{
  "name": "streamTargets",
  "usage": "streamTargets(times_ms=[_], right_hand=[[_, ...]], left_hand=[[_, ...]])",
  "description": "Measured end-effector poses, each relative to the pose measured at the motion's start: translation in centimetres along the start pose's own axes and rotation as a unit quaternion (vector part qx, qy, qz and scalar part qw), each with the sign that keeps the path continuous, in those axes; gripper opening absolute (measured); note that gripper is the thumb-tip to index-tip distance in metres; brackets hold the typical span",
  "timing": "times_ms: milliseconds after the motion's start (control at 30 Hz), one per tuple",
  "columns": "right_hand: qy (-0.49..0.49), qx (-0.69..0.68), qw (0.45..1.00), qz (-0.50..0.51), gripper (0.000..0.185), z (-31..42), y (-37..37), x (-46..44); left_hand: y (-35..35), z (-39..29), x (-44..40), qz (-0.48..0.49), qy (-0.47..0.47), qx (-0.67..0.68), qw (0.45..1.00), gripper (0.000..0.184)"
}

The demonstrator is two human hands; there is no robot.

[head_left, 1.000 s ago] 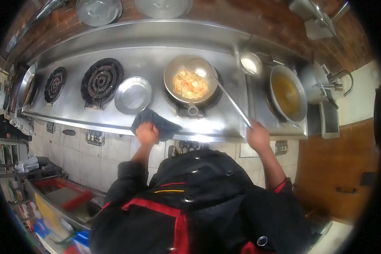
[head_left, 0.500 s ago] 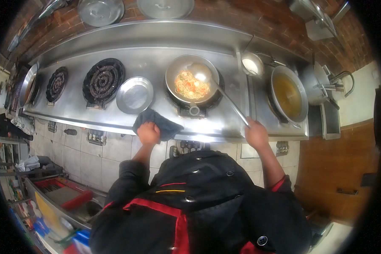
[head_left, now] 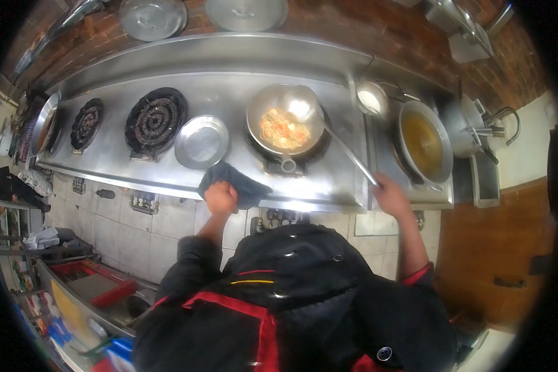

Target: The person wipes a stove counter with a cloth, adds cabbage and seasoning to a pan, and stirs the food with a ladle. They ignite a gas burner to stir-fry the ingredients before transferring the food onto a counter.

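Note:
My right hand [head_left: 391, 194] is closed round the handle end of a long metal ladle [head_left: 351, 153]. The ladle's shiny bowl is inside the wok [head_left: 254, 113], toward its far right side. Noodles with reddish and pale pieces [head_left: 284, 129] lie in the lower part of the wok, which sits on a burner. My left hand [head_left: 221, 197] is a fist on a dark cloth [head_left: 247, 185] at the stove's front edge. Just beyond the cloth, a round metal dish [head_left: 201, 142] rests on the steel top, apart from my fingers.
Two black ring burners [head_left: 155, 124] [head_left: 87, 125] are on the left. To the right stand a small pot of white contents [head_left: 370, 99], a wide pan of yellowish liquid [head_left: 423, 144] and a tall pot [head_left: 462, 128]. Metal lids [head_left: 153, 18] line the brick wall.
My right hand has moved a little right with the ladle, and the ladle's bowl has shifted up and right in the wok. The view has shifted slightly; my left hand stays on the cloth.

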State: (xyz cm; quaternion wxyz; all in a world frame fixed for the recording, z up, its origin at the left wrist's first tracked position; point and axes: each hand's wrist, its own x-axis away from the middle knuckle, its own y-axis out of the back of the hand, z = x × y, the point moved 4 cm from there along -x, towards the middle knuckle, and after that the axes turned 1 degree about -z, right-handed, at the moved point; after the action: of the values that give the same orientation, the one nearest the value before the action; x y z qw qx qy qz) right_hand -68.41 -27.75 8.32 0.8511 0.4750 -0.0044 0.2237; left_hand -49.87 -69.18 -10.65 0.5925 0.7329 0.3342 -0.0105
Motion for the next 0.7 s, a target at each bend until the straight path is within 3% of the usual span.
streamTargets(times_ms=[33, 100, 167, 233, 300, 333, 400, 500, 567, 667, 700], right_hand=[[0.000, -0.035, 0.999, -0.007, 0.034, 0.4, 1.3, 0.4], [0.069, 0.074, 0.995, 0.008, 0.033, 3.4, 5.2, 1.6], [0.012, 0.047, 0.997, 0.066, 0.031, 5.2, 9.1, 2.9], [-0.053, -0.101, 0.990, 0.089, 0.028, 4.7, 12.0, 4.1], [0.024, -0.090, 0.994, 0.059, 0.026, 5.6, 15.3, 5.3], [0.081, -0.040, 0.991, 0.100, 0.027, 8.3, 17.4, 6.1], [0.055, -0.110, 0.988, 0.098, 0.033, 9.4, 20.4, 7.9], [0.111, -0.125, 0.984, 0.065, 0.042, 11.0, 24.5, 10.4], [0.158, -0.044, 0.984, 0.077, 0.046, 12.8, 27.4, 12.3], [0.155, 0.064, 0.981, 0.095, 0.052, 16.3, 30.9, 14.9], [0.255, 0.097, 0.959, 0.070, 0.049, 16.3, 32.1, 15.8]], left_hand=[[-0.1, 0.1, 0.1, 0.001, 0.003, -0.002, 1.000, 0.009], [-0.1, 0.1, 0.2, -0.002, 0.006, -0.006, 1.000, 0.009], [-0.2, 0.2, 0.1, 0.010, 0.015, -0.006, 1.000, 0.010], [-0.4, 0.4, 0.2, 0.020, 0.023, -0.009, 0.999, 0.010], [-0.1, 0.3, 0.0, 0.033, 0.031, -0.004, 0.999, 0.010], [0.1, 0.2, -0.1, 0.027, 0.033, -0.008, 0.999, 0.010], [0.1, 0.3, -0.2, 0.059, 0.036, 0.004, 0.998, 0.011], [-0.1, 0.5, 0.1, 0.027, 0.031, 0.006, 0.999, 0.012], [0.3, 0.3, 0.0, 0.045, 0.038, 0.006, 0.998, 0.013], [0.6, 0.2, 0.8, -0.002, 0.007, -0.046, 0.999, 0.016], [-4.7, 3.6, 2.8, 0.134, 0.078, 0.056, 0.986, 0.029]])
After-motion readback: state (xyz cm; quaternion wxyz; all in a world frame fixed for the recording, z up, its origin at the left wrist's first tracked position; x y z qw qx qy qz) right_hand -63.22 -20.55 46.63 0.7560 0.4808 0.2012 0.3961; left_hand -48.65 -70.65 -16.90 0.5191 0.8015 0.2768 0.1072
